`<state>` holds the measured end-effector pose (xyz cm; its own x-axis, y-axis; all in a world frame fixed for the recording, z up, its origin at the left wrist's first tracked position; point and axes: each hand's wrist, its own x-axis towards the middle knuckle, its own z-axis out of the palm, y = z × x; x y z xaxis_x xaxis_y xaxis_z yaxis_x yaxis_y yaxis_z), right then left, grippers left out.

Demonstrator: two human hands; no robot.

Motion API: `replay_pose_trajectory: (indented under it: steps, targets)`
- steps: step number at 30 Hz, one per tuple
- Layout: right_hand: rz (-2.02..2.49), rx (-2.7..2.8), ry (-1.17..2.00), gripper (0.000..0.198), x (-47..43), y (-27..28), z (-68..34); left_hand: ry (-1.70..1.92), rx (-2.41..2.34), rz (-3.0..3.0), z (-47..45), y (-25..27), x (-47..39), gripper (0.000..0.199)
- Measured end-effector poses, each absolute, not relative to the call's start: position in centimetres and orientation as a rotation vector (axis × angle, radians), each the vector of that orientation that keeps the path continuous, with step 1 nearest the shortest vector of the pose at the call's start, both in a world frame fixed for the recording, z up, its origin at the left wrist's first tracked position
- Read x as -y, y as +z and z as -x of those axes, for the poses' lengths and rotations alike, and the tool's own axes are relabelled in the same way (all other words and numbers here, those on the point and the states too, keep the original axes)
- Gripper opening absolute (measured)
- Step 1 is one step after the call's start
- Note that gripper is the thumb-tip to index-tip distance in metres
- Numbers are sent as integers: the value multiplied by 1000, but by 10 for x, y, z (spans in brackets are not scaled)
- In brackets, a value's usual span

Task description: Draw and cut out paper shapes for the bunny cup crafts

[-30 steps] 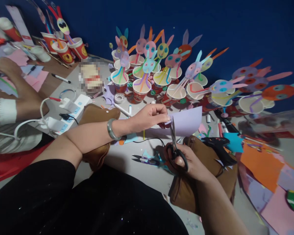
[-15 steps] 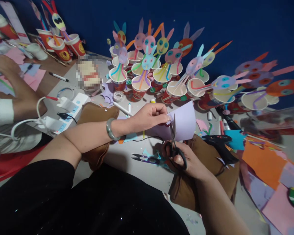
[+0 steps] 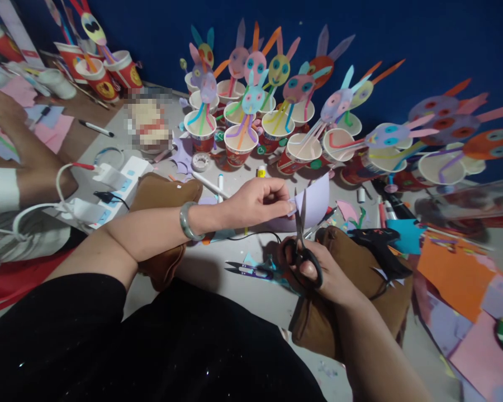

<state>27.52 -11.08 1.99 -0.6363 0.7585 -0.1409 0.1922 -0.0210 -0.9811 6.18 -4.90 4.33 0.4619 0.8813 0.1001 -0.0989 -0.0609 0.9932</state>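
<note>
My left hand (image 3: 262,202), with a bangle on its wrist, pinches the edge of a light purple sheet of paper (image 3: 314,201). The sheet curls away to the right of my fingertips. My right hand (image 3: 318,273) grips a pair of scissors (image 3: 300,234) by its black handles. The blades point up and are parted, close to my left fingertips at the paper's edge. Whether the paper lies between the blades, I cannot tell. Below my hands on the floor lie small thread snips (image 3: 247,269) beside blue paper scraps (image 3: 276,271).
Several paper cups (image 3: 241,148) with paper rabbit heads stand along the blue wall. At left are a power strip (image 3: 126,184) and another person's arm (image 3: 37,151). A black glue gun (image 3: 377,240) and orange paper (image 3: 452,268) lie at right. My brown shoes (image 3: 163,201) flank the work.
The scissor blades have opened wider. The purple sheet has tilted and curled more, showing less of its face. My left fingers have shifted slightly right.
</note>
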Motion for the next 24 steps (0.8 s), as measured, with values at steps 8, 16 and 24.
replay_pose_trajectory:
  steps: [8, 16, 24]
  targets:
    - [1027, 1809, 1657, 64, 112, 14, -274, 936, -761, -1399, -63, 43, 52, 27]
    - [1024, 1818, 1633, 63, 111, 12, -273, 914, -750, -1399, -64, 42, 52, 32]
    - [1023, 1815, 1623, 63, 111, 11, -273, 909, -746, -1387, -64, 41, 53, 31]
